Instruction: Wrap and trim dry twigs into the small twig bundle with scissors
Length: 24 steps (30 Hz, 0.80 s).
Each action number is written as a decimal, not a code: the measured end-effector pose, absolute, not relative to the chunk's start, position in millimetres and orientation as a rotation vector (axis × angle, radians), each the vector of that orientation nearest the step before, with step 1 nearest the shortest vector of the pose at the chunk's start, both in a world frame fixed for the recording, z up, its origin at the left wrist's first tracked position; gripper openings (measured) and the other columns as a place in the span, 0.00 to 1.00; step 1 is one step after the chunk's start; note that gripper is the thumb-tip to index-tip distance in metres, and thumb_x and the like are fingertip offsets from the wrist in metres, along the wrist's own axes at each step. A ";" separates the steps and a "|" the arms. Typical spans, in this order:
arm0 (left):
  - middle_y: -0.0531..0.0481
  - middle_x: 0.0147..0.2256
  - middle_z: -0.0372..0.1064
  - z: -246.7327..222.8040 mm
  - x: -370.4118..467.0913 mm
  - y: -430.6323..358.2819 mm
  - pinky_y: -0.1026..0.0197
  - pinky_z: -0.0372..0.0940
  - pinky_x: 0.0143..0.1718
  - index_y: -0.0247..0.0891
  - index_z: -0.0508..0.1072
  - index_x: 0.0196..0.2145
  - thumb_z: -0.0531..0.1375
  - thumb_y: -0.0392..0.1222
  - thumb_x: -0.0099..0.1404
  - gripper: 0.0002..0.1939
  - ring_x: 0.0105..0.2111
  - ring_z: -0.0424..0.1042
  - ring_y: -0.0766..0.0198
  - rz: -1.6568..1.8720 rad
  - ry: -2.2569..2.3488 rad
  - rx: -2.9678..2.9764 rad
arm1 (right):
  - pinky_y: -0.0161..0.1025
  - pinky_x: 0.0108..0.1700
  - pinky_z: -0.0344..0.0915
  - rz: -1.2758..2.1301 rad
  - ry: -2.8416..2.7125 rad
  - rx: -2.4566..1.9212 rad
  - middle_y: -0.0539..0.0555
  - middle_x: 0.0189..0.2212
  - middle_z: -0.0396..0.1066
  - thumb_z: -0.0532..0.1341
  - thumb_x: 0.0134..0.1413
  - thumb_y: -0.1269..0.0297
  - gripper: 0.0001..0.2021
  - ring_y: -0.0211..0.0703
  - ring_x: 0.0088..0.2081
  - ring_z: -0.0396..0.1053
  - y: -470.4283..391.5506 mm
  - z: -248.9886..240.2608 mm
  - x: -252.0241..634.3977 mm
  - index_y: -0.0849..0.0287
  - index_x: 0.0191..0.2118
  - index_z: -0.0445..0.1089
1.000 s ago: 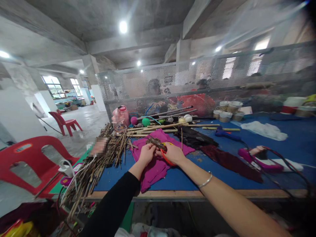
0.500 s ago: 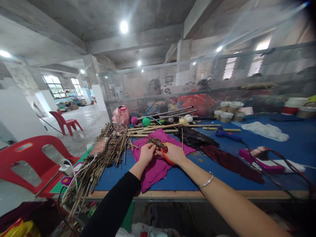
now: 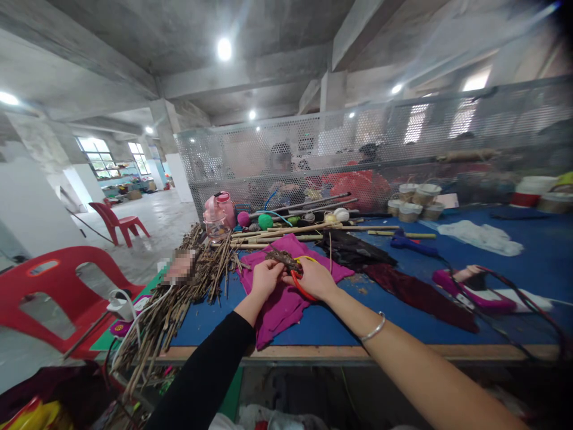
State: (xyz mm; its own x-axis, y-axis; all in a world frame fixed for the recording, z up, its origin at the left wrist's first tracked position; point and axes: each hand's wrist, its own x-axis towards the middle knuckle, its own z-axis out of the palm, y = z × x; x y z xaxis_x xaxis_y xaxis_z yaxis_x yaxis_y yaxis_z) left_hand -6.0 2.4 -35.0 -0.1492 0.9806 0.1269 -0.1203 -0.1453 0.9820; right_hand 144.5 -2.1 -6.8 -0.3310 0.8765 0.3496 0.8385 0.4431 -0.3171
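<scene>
My left hand (image 3: 266, 278) is closed, its fingertips pinching the near edge of a small dark brown bundle of twigs or bark (image 3: 284, 259). Close against it on the right, my right hand (image 3: 317, 279) curls round scissors (image 3: 302, 289) with red and yellow handles; their blades are hidden. The fingertips of both hands nearly meet at the bundle. Under the hands a magenta cloth (image 3: 280, 319) lies spread on the blue table top (image 3: 349, 325).
Many dry twigs (image 3: 192, 286) are heaped on the left. Behind the cloth lie long sticks (image 3: 277, 237) and yarn balls (image 3: 265, 221). To the right are dark cloth (image 3: 421, 292), a blue glue gun (image 3: 414, 246) and a magenta device (image 3: 474, 292) with cables. A perforated metal screen (image 3: 250, 155) stands behind.
The brown bundle has turned slightly between my fingers, and the yellow handle shows a little more. Both hands stay in nearly the same place.
</scene>
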 end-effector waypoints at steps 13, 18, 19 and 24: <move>0.53 0.17 0.65 -25.1 -4.4 -5.5 0.69 0.54 0.17 0.31 0.75 0.31 0.61 0.41 0.50 0.12 0.15 0.59 0.73 1.468 1.103 1.186 | 0.38 0.34 0.61 0.113 -2.248 -1.629 0.57 0.34 0.72 0.49 0.44 0.36 0.28 0.51 0.37 0.70 1.0 -6.8 145.9 0.56 0.37 0.66; 0.51 0.20 0.67 -22.4 -3.2 -5.7 0.70 0.56 0.18 0.30 0.74 0.31 0.61 0.40 0.50 0.11 0.16 0.61 0.73 1.479 1.102 1.147 | 0.40 0.36 0.61 0.098 -2.264 -1.635 0.59 0.35 0.72 0.48 0.45 0.36 0.29 0.51 0.38 0.70 1.2 -7.3 147.1 0.57 0.39 0.67; 0.51 0.21 0.68 -22.6 -3.2 -5.3 0.70 0.57 0.19 0.30 0.74 0.31 0.61 0.40 0.50 0.11 0.17 0.62 0.73 1.481 1.100 1.139 | 0.40 0.36 0.61 0.098 -2.261 -1.638 0.59 0.35 0.72 0.49 0.45 0.36 0.29 0.52 0.38 0.70 0.7 -7.0 146.8 0.57 0.40 0.67; 0.48 0.24 0.70 -24.1 -3.6 -4.6 0.70 0.59 0.20 0.31 0.74 0.29 0.61 0.40 0.50 0.10 0.20 0.66 0.70 1.481 1.090 1.135 | 0.39 0.39 0.60 0.144 -2.237 -1.571 0.56 0.39 0.70 0.53 0.44 0.39 0.28 0.50 0.41 0.68 -2.7 -5.3 144.1 0.55 0.46 0.63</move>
State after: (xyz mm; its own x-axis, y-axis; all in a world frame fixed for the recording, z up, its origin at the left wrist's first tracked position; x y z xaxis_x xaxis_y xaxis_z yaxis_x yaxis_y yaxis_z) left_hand -3.6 -4.6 -24.1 -0.1269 0.9818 0.1414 -0.1568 -0.1606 0.9745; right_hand 144.1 -2.7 -5.3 -0.2869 0.9210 0.2636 0.8797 0.3622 -0.3080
